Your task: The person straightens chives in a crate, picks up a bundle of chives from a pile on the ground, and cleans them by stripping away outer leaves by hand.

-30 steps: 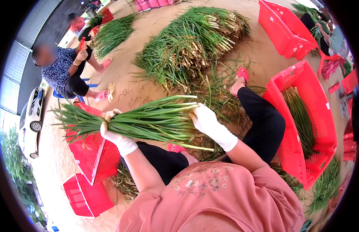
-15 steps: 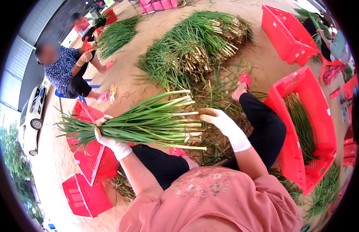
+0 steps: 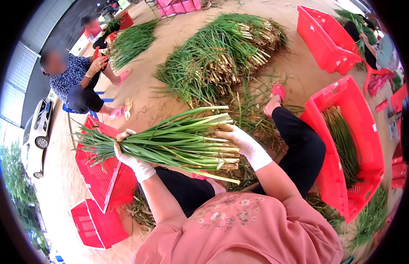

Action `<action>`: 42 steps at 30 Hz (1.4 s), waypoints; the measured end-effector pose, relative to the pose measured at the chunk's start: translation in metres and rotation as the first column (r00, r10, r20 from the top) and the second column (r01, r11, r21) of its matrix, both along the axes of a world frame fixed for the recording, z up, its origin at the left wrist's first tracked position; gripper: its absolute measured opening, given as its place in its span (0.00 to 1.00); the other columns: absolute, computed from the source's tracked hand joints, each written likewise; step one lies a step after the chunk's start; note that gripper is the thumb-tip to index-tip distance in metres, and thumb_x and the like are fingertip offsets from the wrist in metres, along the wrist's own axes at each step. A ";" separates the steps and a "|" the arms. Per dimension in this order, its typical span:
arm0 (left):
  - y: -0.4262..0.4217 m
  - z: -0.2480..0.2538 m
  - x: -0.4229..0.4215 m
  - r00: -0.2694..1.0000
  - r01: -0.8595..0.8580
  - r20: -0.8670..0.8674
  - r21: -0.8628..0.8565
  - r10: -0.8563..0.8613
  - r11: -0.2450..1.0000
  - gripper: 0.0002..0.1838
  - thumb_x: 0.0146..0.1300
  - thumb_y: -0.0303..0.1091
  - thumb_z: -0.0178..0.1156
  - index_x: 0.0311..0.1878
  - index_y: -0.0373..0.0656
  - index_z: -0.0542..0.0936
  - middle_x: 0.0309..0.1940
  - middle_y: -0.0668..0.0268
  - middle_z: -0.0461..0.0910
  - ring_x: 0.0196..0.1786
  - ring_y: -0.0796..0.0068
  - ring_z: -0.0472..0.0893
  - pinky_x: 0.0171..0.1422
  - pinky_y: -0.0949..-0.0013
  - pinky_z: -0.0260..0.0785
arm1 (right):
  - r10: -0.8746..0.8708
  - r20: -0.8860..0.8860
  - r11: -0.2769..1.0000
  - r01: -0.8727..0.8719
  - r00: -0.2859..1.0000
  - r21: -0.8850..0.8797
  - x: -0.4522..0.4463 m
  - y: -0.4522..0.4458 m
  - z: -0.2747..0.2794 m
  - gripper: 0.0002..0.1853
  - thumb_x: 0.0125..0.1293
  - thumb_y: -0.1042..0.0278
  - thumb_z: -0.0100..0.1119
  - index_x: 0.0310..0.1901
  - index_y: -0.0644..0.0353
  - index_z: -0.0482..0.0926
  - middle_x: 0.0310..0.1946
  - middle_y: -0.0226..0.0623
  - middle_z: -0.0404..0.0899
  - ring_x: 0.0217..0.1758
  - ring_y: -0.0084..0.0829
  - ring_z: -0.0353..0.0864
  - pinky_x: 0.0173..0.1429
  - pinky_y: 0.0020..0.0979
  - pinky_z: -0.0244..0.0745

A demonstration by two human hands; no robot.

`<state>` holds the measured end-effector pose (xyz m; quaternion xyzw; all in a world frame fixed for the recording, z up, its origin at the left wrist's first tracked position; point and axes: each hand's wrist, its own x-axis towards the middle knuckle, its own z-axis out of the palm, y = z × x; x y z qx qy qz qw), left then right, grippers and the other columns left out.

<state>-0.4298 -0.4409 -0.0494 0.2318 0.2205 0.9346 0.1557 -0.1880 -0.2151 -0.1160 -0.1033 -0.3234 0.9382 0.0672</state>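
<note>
Fingers of the gloved left hand (image 3: pixel 130 157), left of centre, closed around a bunch of green stalks (image 3: pixel 173 145) spanning mid-frame; fingers of the right hand (image 3: pixel 243 141) half-curled against its pale ends (image 3: pixel 231 160), whether gripping I cannot tell; at mid-right, a red crate (image 3: pixel 367 132) holding more stalks (image 3: pixel 343 143); at upper centre, a larger heap (image 3: pixel 222 55); at upper left, a seated person (image 3: pixel 72 78).

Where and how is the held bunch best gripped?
Probably around the waist of the bunch, from the near left side, where the left hand holds it: the leaves gather narrowly there, while the pale stem ends fan out by the right hand.
</note>
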 end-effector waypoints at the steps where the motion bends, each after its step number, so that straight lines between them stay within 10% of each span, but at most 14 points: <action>1: 0.001 -0.003 0.002 1.000 0.003 0.003 -0.001 -0.003 1.000 0.15 0.57 0.41 0.56 0.33 0.36 0.76 0.31 0.61 0.77 0.44 0.61 0.73 0.61 0.60 0.62 | 0.009 0.046 1.000 -0.008 0.999 -0.008 -0.001 -0.002 0.002 0.18 0.61 0.75 0.54 0.54 0.64 0.70 0.47 0.36 0.76 0.46 0.26 0.76 0.51 0.29 0.73; 17: 0.000 -0.003 0.014 0.999 -0.004 0.034 -0.011 0.005 1.000 0.10 0.54 0.36 0.59 0.32 0.39 0.74 0.30 0.61 0.76 0.41 0.66 0.74 0.57 0.64 0.66 | -0.327 0.329 0.912 0.204 0.886 0.356 0.012 -0.017 0.008 0.15 0.49 0.85 0.56 0.41 0.68 0.77 0.34 0.35 0.80 0.33 0.23 0.78 0.37 0.25 0.75; 19: -0.001 -0.006 0.012 1.000 0.016 0.011 0.007 -0.017 1.000 0.11 0.53 0.36 0.60 0.31 0.38 0.73 0.29 0.62 0.76 0.42 0.66 0.74 0.57 0.64 0.66 | -0.433 0.112 0.824 0.343 0.894 0.450 0.024 -0.008 -0.016 0.20 0.47 0.81 0.55 0.46 0.69 0.76 0.34 0.35 0.80 0.35 0.21 0.75 0.43 0.19 0.69; 23: -0.008 -0.002 0.010 1.000 -0.011 -0.001 0.000 0.011 1.000 0.11 0.53 0.36 0.59 0.31 0.38 0.73 0.29 0.62 0.76 0.41 0.66 0.73 0.58 0.64 0.65 | -0.805 0.064 0.178 0.137 0.590 0.974 0.085 0.045 -0.054 0.20 0.47 0.79 0.51 0.45 0.58 0.78 0.31 0.37 0.81 0.24 0.23 0.76 0.30 0.22 0.70; 24: -0.010 0.001 0.009 0.999 -0.040 0.013 -0.013 0.040 0.999 0.10 0.54 0.35 0.59 0.31 0.38 0.73 0.29 0.62 0.75 0.40 0.66 0.73 0.58 0.65 0.65 | -0.854 0.202 -0.109 -0.545 0.479 0.831 0.103 0.064 -0.063 0.13 0.48 0.72 0.56 0.39 0.56 0.79 0.24 0.34 0.79 0.26 0.30 0.77 0.31 0.27 0.71; 26: -0.013 0.002 0.007 0.996 -0.093 0.000 -0.060 0.093 0.994 0.10 0.54 0.35 0.58 0.30 0.37 0.72 0.28 0.62 0.75 0.38 0.69 0.74 0.59 0.66 0.64 | -0.840 -0.067 -0.437 -0.600 0.538 0.670 0.108 0.053 -0.029 0.11 0.48 0.63 0.61 0.35 0.54 0.79 0.29 0.36 0.78 0.39 0.34 0.78 0.42 0.34 0.72; 31: -0.003 0.004 0.010 0.998 -0.068 -0.013 -0.036 0.068 0.997 0.10 0.54 0.35 0.58 0.29 0.37 0.72 0.27 0.62 0.75 0.37 0.71 0.74 0.59 0.66 0.65 | -0.333 -0.162 0.079 0.199 0.929 0.977 0.048 0.018 0.000 0.10 0.51 0.65 0.60 0.36 0.54 0.81 0.43 0.38 0.78 0.51 0.37 0.72 0.57 0.38 0.63; 35: -0.002 0.000 0.010 0.999 0.006 0.051 0.007 -0.007 1.000 0.10 0.54 0.35 0.58 0.28 0.38 0.71 0.27 0.62 0.75 0.37 0.70 0.74 0.60 0.66 0.64 | -0.237 -0.175 0.120 0.208 0.955 0.971 0.011 0.005 -0.023 0.13 0.55 0.65 0.59 0.43 0.54 0.81 0.43 0.36 0.79 0.49 0.36 0.75 0.58 0.34 0.64; 37: 0.000 0.002 0.014 0.998 -0.047 0.028 -0.065 0.049 0.997 0.10 0.54 0.36 0.57 0.28 0.38 0.72 0.27 0.62 0.75 0.37 0.70 0.73 0.61 0.65 0.63 | -0.111 0.145 0.638 -0.041 0.983 0.769 0.002 -0.005 -0.019 0.14 0.56 0.66 0.62 0.44 0.58 0.80 0.43 0.37 0.79 0.47 0.24 0.75 0.53 0.27 0.69; 42: -0.001 -0.001 0.015 0.997 -0.063 0.036 -0.105 0.067 0.992 0.11 0.55 0.37 0.56 0.30 0.38 0.73 0.29 0.62 0.75 0.40 0.68 0.74 0.62 0.65 0.62 | -0.214 0.102 0.464 0.009 0.971 0.886 -0.007 -0.015 -0.028 0.16 0.55 0.61 0.62 0.43 0.60 0.80 0.42 0.38 0.80 0.46 0.30 0.77 0.53 0.28 0.70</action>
